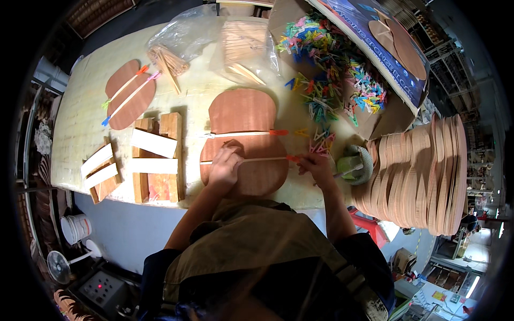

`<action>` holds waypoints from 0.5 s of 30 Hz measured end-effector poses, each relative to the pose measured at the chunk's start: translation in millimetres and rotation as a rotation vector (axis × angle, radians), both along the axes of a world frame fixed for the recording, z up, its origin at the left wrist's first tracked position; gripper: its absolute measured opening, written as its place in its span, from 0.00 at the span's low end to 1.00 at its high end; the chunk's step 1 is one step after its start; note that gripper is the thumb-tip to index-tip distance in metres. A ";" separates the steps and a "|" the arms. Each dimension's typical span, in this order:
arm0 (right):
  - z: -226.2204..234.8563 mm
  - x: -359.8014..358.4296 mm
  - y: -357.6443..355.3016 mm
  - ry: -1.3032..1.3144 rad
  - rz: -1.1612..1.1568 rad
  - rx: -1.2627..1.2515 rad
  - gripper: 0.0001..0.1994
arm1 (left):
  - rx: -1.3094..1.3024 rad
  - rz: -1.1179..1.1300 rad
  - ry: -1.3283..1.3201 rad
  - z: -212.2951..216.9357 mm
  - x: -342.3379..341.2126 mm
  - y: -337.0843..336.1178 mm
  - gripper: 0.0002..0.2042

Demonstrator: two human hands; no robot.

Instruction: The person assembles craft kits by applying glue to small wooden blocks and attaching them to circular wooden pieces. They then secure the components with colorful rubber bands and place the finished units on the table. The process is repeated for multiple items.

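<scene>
Apparent step: clipping. Right hand [316, 167] pinches red clip [292, 158] at the end of wooden strip [265, 159]; left hand [226, 165], half-curled, grip unclear, rests over brown panel [243, 111] on table [80, 115]. Seating likely requires steady strip.

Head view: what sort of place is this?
Probably a woodworking workshop, perhaps for instruments: a guitar-shaped board on the table, a heap of coloured clips, and a stack of curved wooden panels.

Grey floor [128, 222] shows beside the pale worktable [85, 96]. A white fan [59, 266] stands at lower left. Crowded racks [455, 69] fill the right side, above a glowing tube light [472, 287]
</scene>
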State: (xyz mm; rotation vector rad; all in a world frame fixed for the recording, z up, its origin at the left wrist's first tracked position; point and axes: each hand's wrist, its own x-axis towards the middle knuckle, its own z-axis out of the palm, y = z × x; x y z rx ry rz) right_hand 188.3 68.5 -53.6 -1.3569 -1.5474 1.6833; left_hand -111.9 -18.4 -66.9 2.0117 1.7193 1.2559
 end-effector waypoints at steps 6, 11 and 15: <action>2.3 -6.4 1.4 0.065 0.016 -0.093 0.14 | 0.020 -0.003 -0.002 -2.6 0.0 -0.5 0.01; -30.1 -7.4 46.7 -0.894 0.224 0.517 0.15 | 0.019 0.009 0.003 -2.0 -0.5 -0.7 0.01; -41.3 -42.1 86.9 -1.055 -0.058 0.540 0.16 | 0.036 -0.012 -0.030 4.5 -0.6 0.4 0.01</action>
